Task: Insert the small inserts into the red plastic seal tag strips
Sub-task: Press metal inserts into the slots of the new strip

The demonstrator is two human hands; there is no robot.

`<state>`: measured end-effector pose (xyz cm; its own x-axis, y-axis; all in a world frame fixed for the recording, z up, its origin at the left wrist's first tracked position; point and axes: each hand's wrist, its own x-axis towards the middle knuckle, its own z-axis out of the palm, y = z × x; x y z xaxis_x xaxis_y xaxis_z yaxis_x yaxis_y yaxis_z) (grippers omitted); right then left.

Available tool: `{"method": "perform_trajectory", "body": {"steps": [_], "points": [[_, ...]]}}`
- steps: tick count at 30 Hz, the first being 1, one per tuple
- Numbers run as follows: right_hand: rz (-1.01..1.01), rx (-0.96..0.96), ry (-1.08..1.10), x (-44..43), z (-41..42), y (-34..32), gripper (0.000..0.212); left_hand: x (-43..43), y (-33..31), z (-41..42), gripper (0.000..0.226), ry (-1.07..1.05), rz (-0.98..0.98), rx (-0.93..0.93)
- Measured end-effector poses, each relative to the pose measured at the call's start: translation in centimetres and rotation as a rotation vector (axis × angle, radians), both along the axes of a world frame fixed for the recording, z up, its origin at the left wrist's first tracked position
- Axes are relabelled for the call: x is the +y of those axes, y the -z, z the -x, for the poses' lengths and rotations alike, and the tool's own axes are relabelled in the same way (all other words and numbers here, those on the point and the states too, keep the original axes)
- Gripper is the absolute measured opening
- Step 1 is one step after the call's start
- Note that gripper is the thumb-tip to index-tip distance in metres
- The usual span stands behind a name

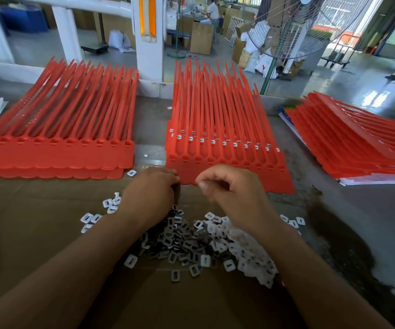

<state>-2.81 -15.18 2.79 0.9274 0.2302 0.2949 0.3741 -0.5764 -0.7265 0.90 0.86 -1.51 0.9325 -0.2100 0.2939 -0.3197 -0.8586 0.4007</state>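
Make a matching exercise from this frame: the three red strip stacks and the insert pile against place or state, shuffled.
Things:
1. left strip stack
2. middle strip stack
3. right strip stack
4. insert pile

Place or state:
A. lies on white sheets
B. on the cardboard, nearest the camera
C. row of white inserts shows in the heads
D. heads plain red, no inserts visible

Pairs: 1-D, 2-C, 3-A, 4-B.

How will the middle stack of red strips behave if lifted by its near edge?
Probably floppy: the red strips are thin, and their long narrow tails may droop. Likely light, being thin plastic. The seated white inserts might shake loose.
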Motion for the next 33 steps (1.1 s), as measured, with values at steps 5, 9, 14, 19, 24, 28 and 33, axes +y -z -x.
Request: {"method": "perform_trajectory", "body": {"steps": [5, 9, 14, 19, 24, 28, 33], "points": [[0.011, 0.038, 0.066, -0.3, -1.9, -1.9, 0.009, -0.2, -0.3, 0.1, 0.037, 0.008, -0.001, -0.005], [0.060, 0.102, 0.121, 0.6, -4.5, -2.5, 0.013, -0.2, -0.4, 0.2, 0.037, 0.004, 0.005, 0.016], [0.087, 0.177, 0.122, 2.8, -7.4, -1.5, 0.012, -0.1, -0.6, 0.4, 0.033, 0.019, -0.014, 0.052], [0.200, 0.194, 0.130, 4.8, -9.5, 0.1, 0.014, 0.0, -0.7, 0.5, 0.034, 0.035, -0.041, 0.064], [0.090, 0.417, 0.174, 5.2, -11.1, 1.0, 0.016, 0.0, -0.7, 0.3, 0.035, 0.062, -0.050, 0.073], [0.203, 0.364, 0.187, 5.4, -11.6, 1.6, 0.040, 0.1, -0.7, 0.2, 0.035, 0.058, -0.054, 0.077], [0.282, 0.328, 0.232, 5.7, -11.8, 2.3, 0.015, 0.0, -0.6, 0.3, 0.036, 0.054, -0.049, 0.069]]}}
